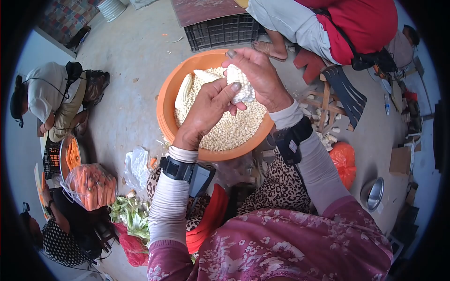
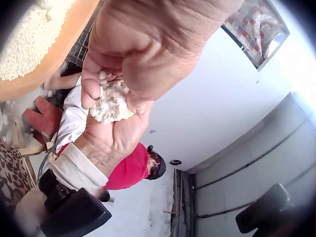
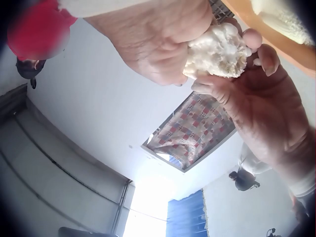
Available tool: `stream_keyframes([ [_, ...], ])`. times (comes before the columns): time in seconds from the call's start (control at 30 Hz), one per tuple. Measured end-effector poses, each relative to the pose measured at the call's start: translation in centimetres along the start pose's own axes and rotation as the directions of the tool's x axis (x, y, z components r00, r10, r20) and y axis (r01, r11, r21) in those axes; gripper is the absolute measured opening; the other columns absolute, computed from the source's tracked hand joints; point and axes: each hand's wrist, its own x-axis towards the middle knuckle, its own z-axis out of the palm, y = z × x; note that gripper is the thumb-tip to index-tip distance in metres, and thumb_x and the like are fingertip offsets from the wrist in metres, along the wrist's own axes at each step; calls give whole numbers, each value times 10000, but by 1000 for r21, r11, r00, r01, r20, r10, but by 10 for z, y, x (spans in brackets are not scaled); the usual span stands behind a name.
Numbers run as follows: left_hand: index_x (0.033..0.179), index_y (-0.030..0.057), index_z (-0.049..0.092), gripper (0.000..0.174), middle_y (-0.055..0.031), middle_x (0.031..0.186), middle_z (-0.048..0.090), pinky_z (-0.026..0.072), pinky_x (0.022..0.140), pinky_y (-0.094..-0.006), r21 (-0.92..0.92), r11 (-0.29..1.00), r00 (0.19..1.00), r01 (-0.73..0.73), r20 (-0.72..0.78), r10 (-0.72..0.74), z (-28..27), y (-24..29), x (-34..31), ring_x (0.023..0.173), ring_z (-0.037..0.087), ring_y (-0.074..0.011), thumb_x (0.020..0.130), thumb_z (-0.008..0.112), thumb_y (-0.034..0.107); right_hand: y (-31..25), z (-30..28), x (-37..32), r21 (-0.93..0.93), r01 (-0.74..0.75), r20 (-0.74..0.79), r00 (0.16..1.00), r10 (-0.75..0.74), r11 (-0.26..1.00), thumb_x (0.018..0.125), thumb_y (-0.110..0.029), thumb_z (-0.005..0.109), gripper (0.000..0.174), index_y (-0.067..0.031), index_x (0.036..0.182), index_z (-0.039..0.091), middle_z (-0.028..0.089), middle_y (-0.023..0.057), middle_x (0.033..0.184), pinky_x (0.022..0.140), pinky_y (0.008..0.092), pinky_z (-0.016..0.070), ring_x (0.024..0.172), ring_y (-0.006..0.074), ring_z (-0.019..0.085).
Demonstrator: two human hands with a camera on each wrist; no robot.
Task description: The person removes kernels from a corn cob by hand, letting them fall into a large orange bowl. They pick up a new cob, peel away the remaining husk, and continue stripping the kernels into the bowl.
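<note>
The left thumb's tip point(image 1: 234, 87) presses against the side of a short piece of white corn cob point(image 1: 242, 84). The left hand's point(image 1: 206, 112) other fingers are curled under the piece, so this hand grips it from below. The right hand point(image 1: 260, 77) closes over the same piece from above, its fingers wrapped round the top and far side. Both hands hold it tightly just above the middle of the frame.

From the left wrist, the corn cob point(image 2: 112, 101) sits pinched between the left hand point(image 2: 148, 39) at the top and the right hand point(image 2: 111, 138) beneath it. From the right wrist, the corn cob point(image 3: 217, 49) shows its broken end in the upper right, with the right hand point(image 3: 148, 34) on one side and the left hand point(image 3: 266, 108) on the other.

Directly under the hands is an orange basin point(image 1: 164, 107), well filled with loose white kernels point(image 1: 225, 133). Two stripped cobs point(image 1: 185, 91) lie against its upper-left inner wall. A black wrist unit is strapped over each pale sleeve.

Further out, a clear bag of carrots point(image 1: 91, 185) lies at lower left, with green husks point(image 1: 129, 213) just to its right. A black crate point(image 1: 220, 30) stands at top centre. A person in red point(image 1: 351, 23) sits at upper right, and another person point(image 1: 51, 98) crouches at the left edge. A steel bowl point(image 1: 372, 192) lies at the right.
</note>
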Motion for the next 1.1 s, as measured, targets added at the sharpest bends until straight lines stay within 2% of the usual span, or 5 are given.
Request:
stream_keyframes([
  [0.37,1098,-31,530,235,-71,922,609,502,649,-211,-167,980,994,106,15,-105,-4,6,1,865,655,-209,933,469,125,4,2,2,-161,137,-25,989,-143,977,870,-210,616,331,77,1023,555,630,111,874,670,244,479,767,121,583],
  [0.73,1117,-44,506,292,-104,981,596,524,650,-221,7,985,984,174,-35,-173,0,10,1,868,661,-216,850,400,12,11,3,3,-369,212,12,975,-223,905,873,-222,613,321,63,1013,564,636,136,893,714,280,497,828,162,611],
  [0.8,1066,-36,509,251,-96,941,580,514,630,-215,-18,985,983,172,-58,-173,1,6,2,828,659,-199,846,396,7,15,8,1,-559,313,46,936,-348,768,871,-214,611,288,43,995,575,639,126,873,710,292,500,813,162,618],
  [0.93,1004,-30,518,241,-86,882,559,498,602,-214,-21,988,977,151,-152,-152,-2,-6,4,801,658,-189,815,369,-24,14,12,-2,-590,317,52,933,-357,742,871,-221,608,275,29,982,581,640,117,848,697,287,495,782,157,616],
  [1.1,1057,-31,522,257,-80,923,579,491,579,-205,-49,989,985,141,-95,-145,-4,0,3,775,662,-187,830,401,-28,11,3,4,-348,200,14,978,-208,916,894,-196,591,310,78,1035,559,627,124,892,754,250,462,849,138,587],
])
